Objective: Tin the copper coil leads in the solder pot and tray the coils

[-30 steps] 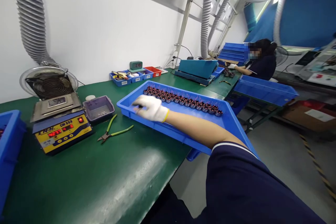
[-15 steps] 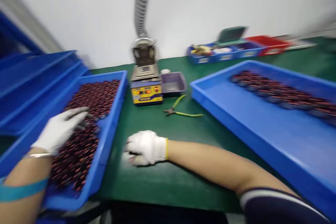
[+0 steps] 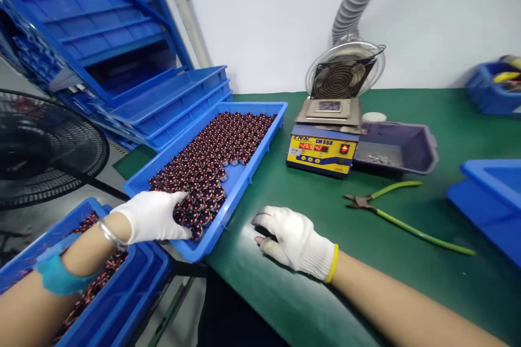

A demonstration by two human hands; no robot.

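Note:
My left hand (image 3: pixel 157 217), in a white glove, is at the near left corner of a blue tray (image 3: pixel 237 200) filled with small dark round parts (image 3: pixel 211 157). Its thumb and fingers are spread around some of the parts at the near end; nothing is seen lifted. My right hand (image 3: pixel 287 238), gloved with a yellow cuff, rests on the green table (image 3: pixel 325 303) to the right of the tray. Thumb and fingers are apart there, with nothing between them. Green-handled pliers (image 3: pixel 362 202) lie beyond it to the right.
A yellow-fronted heating unit (image 3: pixel 321 152) with a fan stands behind, beside a purple bin (image 3: pixel 429 146). Blue trays (image 3: pixel 484 211) sit at right. At left are a black fan (image 3: pixel 49 146), stacked blue trays (image 3: pixel 175 97) and a lower tray of parts (image 3: pixel 91 276).
The view has swung left, bringing the fan and lower trays into sight. My left hand has moved from over the parts to the tray's near end. My right hand is still on the table.

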